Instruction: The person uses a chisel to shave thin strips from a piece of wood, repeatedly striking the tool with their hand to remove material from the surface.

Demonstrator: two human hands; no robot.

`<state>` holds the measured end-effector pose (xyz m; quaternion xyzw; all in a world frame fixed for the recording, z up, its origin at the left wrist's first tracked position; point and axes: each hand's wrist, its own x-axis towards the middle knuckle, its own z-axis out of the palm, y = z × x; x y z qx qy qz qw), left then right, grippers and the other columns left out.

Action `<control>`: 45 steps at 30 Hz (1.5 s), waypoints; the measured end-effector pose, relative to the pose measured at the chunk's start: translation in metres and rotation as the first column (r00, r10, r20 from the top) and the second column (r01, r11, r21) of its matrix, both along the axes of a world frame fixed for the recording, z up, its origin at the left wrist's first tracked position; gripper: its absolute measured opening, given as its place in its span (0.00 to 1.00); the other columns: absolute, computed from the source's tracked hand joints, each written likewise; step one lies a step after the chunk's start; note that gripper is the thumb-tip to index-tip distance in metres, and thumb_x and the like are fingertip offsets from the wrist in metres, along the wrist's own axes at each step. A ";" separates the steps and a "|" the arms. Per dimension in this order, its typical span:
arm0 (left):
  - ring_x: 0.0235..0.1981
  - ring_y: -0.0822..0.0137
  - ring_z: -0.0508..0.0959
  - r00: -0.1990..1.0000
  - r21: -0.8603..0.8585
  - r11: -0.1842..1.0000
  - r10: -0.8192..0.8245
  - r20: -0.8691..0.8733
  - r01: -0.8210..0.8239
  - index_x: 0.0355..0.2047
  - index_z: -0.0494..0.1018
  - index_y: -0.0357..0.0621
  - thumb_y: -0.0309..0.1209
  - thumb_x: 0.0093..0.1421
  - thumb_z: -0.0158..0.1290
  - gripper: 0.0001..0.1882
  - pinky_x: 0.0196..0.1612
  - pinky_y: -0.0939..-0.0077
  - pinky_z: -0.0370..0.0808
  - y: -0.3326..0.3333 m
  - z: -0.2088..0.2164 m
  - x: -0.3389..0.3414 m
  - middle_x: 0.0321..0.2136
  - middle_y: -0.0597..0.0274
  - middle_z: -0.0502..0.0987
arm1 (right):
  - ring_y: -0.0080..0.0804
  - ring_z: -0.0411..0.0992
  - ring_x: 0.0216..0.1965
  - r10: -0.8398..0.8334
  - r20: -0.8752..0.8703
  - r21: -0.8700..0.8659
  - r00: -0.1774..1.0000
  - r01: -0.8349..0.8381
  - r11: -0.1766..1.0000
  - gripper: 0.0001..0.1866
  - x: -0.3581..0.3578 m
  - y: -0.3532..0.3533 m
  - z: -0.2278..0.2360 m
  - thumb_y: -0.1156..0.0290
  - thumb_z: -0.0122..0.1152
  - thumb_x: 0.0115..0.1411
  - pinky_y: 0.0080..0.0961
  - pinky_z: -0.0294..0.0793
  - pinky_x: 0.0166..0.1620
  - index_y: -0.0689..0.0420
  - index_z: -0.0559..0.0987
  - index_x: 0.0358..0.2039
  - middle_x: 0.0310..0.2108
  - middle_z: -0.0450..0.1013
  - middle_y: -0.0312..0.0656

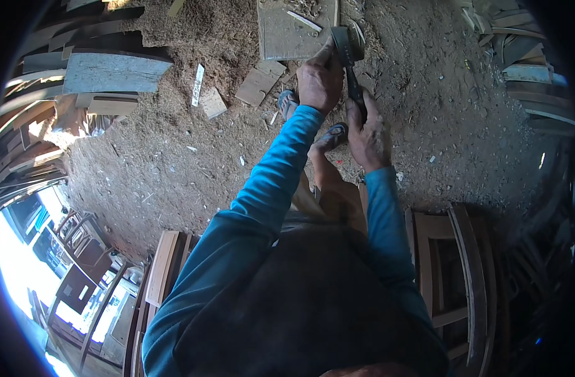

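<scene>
My right hand [371, 138] is wrapped round the handle of a dark hand tool with a broad flat head [344, 45], which points away from me. Just left of that head, my left hand [320, 85] is closed with its fingers reaching forward. A thin pale wooden strip [336, 14] runs out beyond its fingertips; the tool head hides where the two meet. Under the strip lies a flat wooden board [276, 34] on the ground. A pale wood sliver [304, 21] and curled shavings rest on it.
Small wood offcuts [260, 83] and sawdust [187, 38] cover the ground ahead. Stacked planks [114, 72] stand at the left, more timber [529, 74] at the right. Wooden frames [441, 226] flank me. My sandalled feet [331, 137] are close below my hands.
</scene>
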<state>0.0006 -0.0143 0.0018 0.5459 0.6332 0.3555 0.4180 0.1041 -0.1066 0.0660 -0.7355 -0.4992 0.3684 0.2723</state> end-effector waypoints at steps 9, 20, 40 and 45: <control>0.39 0.43 0.84 1.000 0.015 1.000 0.012 0.008 -0.013 0.57 0.76 0.43 0.37 0.68 0.52 0.21 0.39 0.56 0.79 -0.001 0.000 0.003 0.35 0.35 0.80 | 0.64 0.76 0.49 -0.009 0.221 -0.112 0.975 0.034 0.993 0.31 -0.003 0.055 -0.010 0.51 0.50 0.70 0.50 0.76 0.50 0.65 0.71 0.60 0.47 0.76 0.67; 0.31 0.55 0.83 0.999 0.011 0.999 0.032 -0.043 -0.031 0.55 0.78 0.42 0.35 0.66 0.55 0.19 0.32 0.64 0.77 0.000 -0.001 0.004 0.28 0.40 0.80 | 0.59 0.79 0.43 -0.026 -0.039 -0.062 0.999 0.024 0.998 0.22 0.007 0.027 0.011 0.54 0.52 0.70 0.48 0.77 0.43 0.59 0.76 0.53 0.40 0.80 0.57; 0.33 0.46 0.84 0.996 -0.043 0.996 0.082 0.025 -0.081 0.51 0.81 0.45 0.35 0.67 0.56 0.15 0.34 0.59 0.79 0.002 0.010 0.010 0.31 0.38 0.80 | 0.63 0.77 0.47 -0.019 0.254 -0.172 0.967 0.064 0.983 0.30 -0.001 0.072 0.000 0.50 0.50 0.70 0.49 0.78 0.49 0.63 0.70 0.61 0.46 0.77 0.65; 0.33 0.62 0.86 0.995 -0.040 0.994 0.098 -0.013 -0.099 0.48 0.82 0.41 0.36 0.67 0.57 0.15 0.33 0.67 0.78 0.002 0.013 0.011 0.31 0.40 0.82 | 0.58 0.78 0.46 -0.031 0.034 -0.082 0.999 0.034 0.996 0.26 0.018 0.065 -0.011 0.52 0.52 0.71 0.47 0.77 0.46 0.63 0.74 0.55 0.44 0.78 0.63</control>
